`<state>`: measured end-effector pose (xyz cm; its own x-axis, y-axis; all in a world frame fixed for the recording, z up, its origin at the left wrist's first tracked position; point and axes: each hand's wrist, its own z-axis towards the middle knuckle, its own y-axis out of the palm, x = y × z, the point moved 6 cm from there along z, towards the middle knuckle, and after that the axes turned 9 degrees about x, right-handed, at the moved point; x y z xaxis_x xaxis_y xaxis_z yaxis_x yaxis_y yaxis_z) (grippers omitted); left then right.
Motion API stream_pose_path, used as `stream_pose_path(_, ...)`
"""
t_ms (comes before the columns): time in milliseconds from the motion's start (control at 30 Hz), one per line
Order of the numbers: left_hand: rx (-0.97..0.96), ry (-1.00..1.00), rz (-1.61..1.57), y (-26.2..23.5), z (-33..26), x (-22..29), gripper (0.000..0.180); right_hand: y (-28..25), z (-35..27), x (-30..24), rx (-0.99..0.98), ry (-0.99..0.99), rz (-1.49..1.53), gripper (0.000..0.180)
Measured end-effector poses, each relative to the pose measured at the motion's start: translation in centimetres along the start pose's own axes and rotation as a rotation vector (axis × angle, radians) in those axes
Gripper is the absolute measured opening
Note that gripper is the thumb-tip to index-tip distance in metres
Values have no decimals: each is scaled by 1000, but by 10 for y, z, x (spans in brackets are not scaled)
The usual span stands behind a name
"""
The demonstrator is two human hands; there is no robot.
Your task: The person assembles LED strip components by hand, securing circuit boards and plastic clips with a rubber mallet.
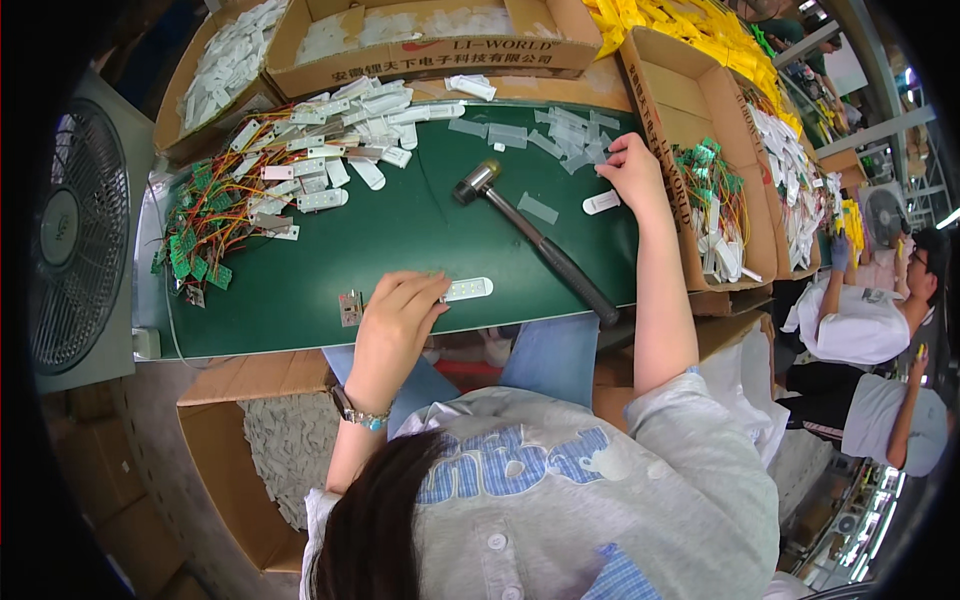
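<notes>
My left hand [398, 308] is closed with its fingertips on one end of a white, round-ended plate with LED dots [468, 289], near the table's front edge. A small circuit board [350, 308] lies just left of that hand. Farther off to the right, my right hand [638, 172] has its fingers bent together at the edge of scattered clear plastic pieces [572, 137]; what is between the fingertips is too small to make out. Below those fingers lies a white round-ended part [601, 203]. A hammer [540, 242] with a black handle rests between my hands.
On the green table [400, 230], white parts [350, 120] and wired green circuit boards [205, 235] are heaped at the left. Cardboard boxes [690, 110] line the back and right. A fan [75, 230] stands at far left. Co-workers [865, 310] are at the right.
</notes>
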<state>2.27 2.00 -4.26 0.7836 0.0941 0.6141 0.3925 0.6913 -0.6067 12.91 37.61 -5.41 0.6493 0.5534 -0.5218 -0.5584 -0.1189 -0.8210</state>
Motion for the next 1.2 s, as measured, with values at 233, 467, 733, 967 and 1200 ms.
stream_pose_path(233, 18, 0, 54, -1, -3, -3, 29, -16, -16, -8, -183, -14, 35, 41)
stream_pose_path(467, 31, -44, 8, -3, -4, -1, 35, -21, -95, -67, -426, 84, 678, 21)
stream_pose_path(733, 19, -107, -3, 1, -3, -5, 43, 19, -173, -105, -553, -112, 766, 24)
stream_pose_path(967, 34, -87, -1, -1, -4, -6, 43, 0, -178, -122, -88, -647, 122, 29)
stream_pose_path(1200, 23, -97, -3, 0, -5, -7, 47, 19, -182, -143, -141, -634, 425, 32)
